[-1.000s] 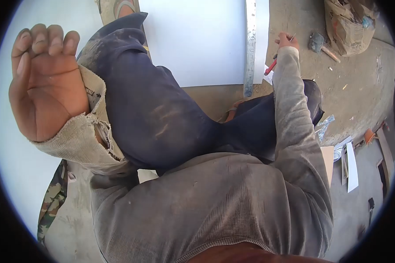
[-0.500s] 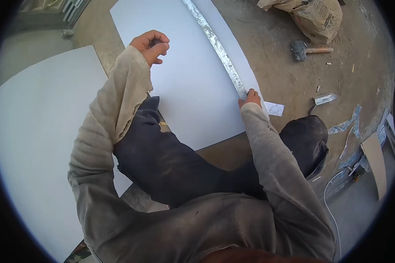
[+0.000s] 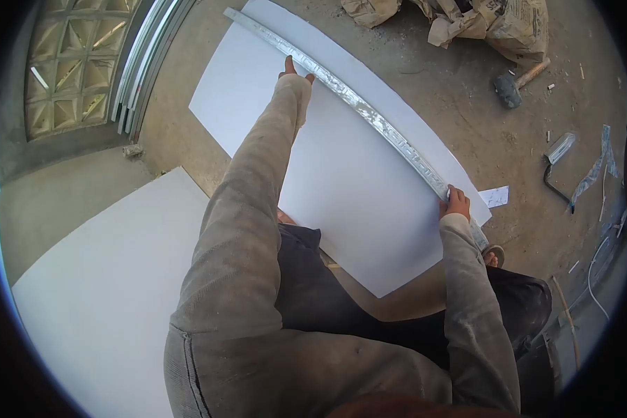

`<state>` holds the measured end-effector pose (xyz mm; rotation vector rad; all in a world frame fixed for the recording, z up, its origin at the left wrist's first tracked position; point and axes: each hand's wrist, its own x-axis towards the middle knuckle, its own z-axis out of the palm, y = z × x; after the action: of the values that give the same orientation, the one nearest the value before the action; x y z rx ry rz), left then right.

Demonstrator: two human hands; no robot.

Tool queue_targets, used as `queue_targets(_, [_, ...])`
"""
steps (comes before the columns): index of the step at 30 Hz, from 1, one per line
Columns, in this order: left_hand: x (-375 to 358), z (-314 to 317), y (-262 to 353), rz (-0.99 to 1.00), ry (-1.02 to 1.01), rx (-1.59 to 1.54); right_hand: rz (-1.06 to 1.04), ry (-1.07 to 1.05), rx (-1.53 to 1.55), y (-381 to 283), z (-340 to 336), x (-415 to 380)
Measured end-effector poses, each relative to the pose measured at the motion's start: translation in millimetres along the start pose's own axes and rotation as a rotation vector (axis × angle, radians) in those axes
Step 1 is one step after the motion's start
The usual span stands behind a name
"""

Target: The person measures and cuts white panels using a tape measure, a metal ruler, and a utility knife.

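Observation:
A long silvery metal profile [image 3: 369, 117], smeared with whitish marks, lies diagonally across a large white board [image 3: 359, 174] on the floor. My left hand [image 3: 296, 68] reaches far forward and grips the profile's near edge toward its far end, thumb and a finger apart along it; the other fingers are hidden. Close to the near end, my right hand [image 3: 457, 203] is closed over the profile, fingers on top. The profile runs on past this hand toward my foot [image 3: 492, 258], at the board's right corner.
Another white board [image 3: 111, 279] lies at left. A mallet [image 3: 512, 89], crumpled paper sacks [image 3: 494, 28] and a utility-knife-like tool with a silvery blade [image 3: 559, 148] are on the right floor. Metal profiles [image 3: 146, 66] lean by a block wall [image 3: 76, 66]. A paper sheet [image 3: 494, 197] touches the board.
My left hand has gone from raised above the board to the metal profile. The profile now lies at a different slant in view, and the camera view has shifted. My right hand stays on it.

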<state>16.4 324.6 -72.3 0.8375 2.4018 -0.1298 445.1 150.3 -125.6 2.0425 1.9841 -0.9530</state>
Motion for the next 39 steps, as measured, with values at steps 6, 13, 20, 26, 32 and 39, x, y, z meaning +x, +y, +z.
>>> queue_targets(6, [106,-31,-16,-0.052,0.151,-0.276,0.145,0.077,-0.050,-7,19,-4])
queue_targets(13, [171,-52,-30,0.140,0.061,-0.274,0.138,0.184,-0.041,13,41,-1])
queue_targets(20, [184,-53,-22,0.194,0.132,-0.213,0.092,0.292,-0.034,19,48,-2])
queue_targets(26, [196,-43,-24,0.224,0.199,-0.264,0.094,0.262,-0.009,21,47,0])
queue_targets(32, [195,-42,-22,0.178,0.196,-0.312,0.062,0.294,-0.107,37,55,1])
queue_targets(39, [199,-38,-28,0.180,0.224,-0.292,0.046,0.268,-0.077,25,47,-1])
